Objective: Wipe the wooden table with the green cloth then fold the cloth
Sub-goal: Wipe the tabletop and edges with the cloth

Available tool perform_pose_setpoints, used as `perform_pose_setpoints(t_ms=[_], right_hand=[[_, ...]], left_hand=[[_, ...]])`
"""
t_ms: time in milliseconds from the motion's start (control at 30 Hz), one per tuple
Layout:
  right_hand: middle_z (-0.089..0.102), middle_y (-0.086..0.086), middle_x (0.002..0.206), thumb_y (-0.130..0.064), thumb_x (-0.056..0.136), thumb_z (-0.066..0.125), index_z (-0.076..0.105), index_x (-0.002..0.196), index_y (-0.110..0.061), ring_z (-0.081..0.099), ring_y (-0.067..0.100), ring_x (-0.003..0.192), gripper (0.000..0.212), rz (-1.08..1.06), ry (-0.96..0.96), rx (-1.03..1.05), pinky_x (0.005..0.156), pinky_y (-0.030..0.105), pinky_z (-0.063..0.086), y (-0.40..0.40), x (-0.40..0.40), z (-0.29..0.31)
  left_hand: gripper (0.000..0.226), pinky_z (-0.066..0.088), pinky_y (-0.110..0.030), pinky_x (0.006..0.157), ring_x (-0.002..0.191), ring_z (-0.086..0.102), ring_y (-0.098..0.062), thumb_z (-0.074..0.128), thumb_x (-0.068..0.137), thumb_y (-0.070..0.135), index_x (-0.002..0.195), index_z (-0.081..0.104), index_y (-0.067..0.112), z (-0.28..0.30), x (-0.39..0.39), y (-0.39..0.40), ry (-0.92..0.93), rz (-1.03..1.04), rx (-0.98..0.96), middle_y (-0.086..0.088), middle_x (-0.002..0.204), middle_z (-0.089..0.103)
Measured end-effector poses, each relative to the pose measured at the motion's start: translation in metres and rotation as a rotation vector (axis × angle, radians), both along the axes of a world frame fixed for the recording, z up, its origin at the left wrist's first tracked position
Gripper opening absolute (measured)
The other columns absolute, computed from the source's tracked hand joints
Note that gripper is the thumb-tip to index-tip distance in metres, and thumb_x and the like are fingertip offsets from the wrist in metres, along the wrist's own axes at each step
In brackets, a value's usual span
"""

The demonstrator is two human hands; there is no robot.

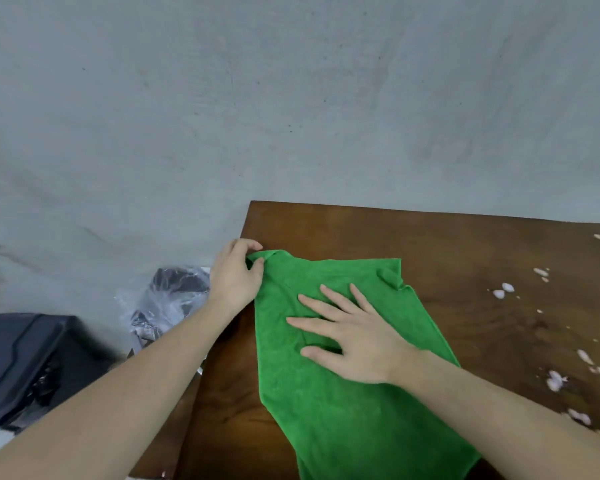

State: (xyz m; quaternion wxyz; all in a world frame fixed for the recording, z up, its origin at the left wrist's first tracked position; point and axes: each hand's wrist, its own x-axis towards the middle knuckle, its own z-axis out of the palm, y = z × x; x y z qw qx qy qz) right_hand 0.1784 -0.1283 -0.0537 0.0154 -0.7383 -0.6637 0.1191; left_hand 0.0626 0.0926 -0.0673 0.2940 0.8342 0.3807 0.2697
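Observation:
The green cloth (pixel 329 403) lies spread on the dark wooden table (pixel 465 244), running from the far left corner towards me. My left hand (pixel 234 275) pinches the cloth's far left corner between thumb and fingers, at the table's left edge. My right hand (pixel 354 337) rests flat on the cloth's middle, palm down with fingers spread. The cloth's far right corner is slightly folded over.
Pale pink-white scraps (pixel 555 379) are scattered along the table's right side. A grey wall (pixel 291 98) stands right behind the table. To the left, below the table's edge, are a crumpled clear plastic bag (pixel 167 299) and a black box (pixel 25 362).

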Motion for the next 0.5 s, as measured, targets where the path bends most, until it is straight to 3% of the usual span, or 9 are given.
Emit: perform_pose_setpoints(t_ms=[167,267,367,500], right_hand=[[-0.008,-0.022,0.165,-0.077,0.094,0.002,-0.001,0.156,-0.053,-0.014,0.011,0.154,0.067,-0.155,-0.083,-0.03,0.124,0.055,-0.008,0.038,0.029,0.0],[-0.006,-0.016,0.168,-0.074,0.096,0.003,0.002,0.159,-0.047,-0.009,0.013,0.156,0.069,-0.258,-0.116,-0.015,0.125,0.055,-0.003,0.075,0.057,-0.005],[-0.004,-0.01,0.17,-0.068,0.099,0.008,0.005,0.161,-0.04,-0.006,0.015,0.157,0.068,-0.366,-0.107,-0.01,0.126,0.053,-0.003,0.115,0.082,-0.01],[-0.003,-0.006,0.171,-0.057,0.103,0.014,0.007,0.162,-0.035,-0.005,0.018,0.157,0.064,-0.369,-0.098,-0.003,0.126,0.052,-0.003,0.175,0.091,-0.011]], left_hand=[[0.02,0.033,-0.027,0.102,0.12,0.05,-0.023,0.055,0.096,0.014,0.115,0.06,0.01,-0.005,0.001,-0.003,-0.087,0.023,-0.09,-0.007,0.12,0.057],[0.026,0.033,-0.03,0.106,0.124,0.048,-0.023,0.052,0.098,0.019,0.121,0.057,0.008,-0.002,0.001,-0.007,-0.11,0.068,-0.096,-0.007,0.127,0.056],[0.043,0.03,-0.033,0.112,0.136,0.04,-0.021,0.046,0.099,0.021,0.141,0.046,0.009,-0.003,0.001,-0.01,-0.017,0.074,-0.121,-0.005,0.146,0.046],[0.054,0.03,-0.039,0.115,0.145,0.03,-0.021,0.039,0.101,0.026,0.153,0.032,0.013,-0.005,0.003,-0.006,0.012,0.127,-0.215,-0.003,0.16,0.03]])
